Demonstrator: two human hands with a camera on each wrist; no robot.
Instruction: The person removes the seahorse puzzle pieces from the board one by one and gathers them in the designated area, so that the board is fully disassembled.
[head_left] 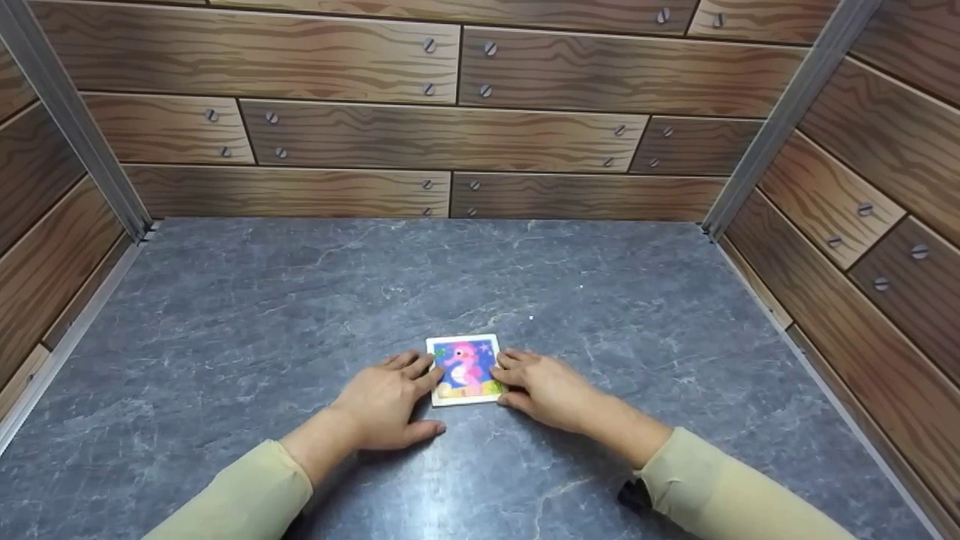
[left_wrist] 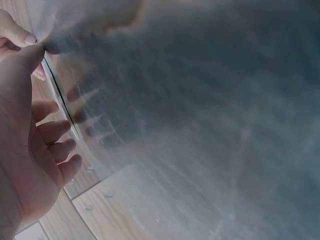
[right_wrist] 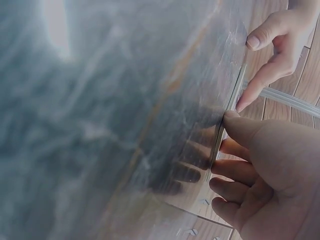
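A small square picture board (head_left: pixel 465 369) with a white border lies flat on the table. It shows a pink seahorse over blue, with yellow along the bottom. My left hand (head_left: pixel 386 401) rests at its left side, the forefinger reaching over the border and the thumb held apart on the tabletop. On the opposite side, my right hand (head_left: pixel 551 386) touches the right edge, its forefinger over the picture and its thumb by the lower right corner. From the right wrist, the board (right_wrist: pixel 227 120) appears as a thin edge beside the right thumb.
The grey marbled tabletop (head_left: pixel 360 285) surrounds the board. Two tiny white specks lie beyond it to the right. Wood-patterned walls (head_left: pixel 375 135) with metal corner posts (head_left: pixel 780 127) enclose the back and sides. A dark object (head_left: pixel 634 495) shows under the right sleeve.
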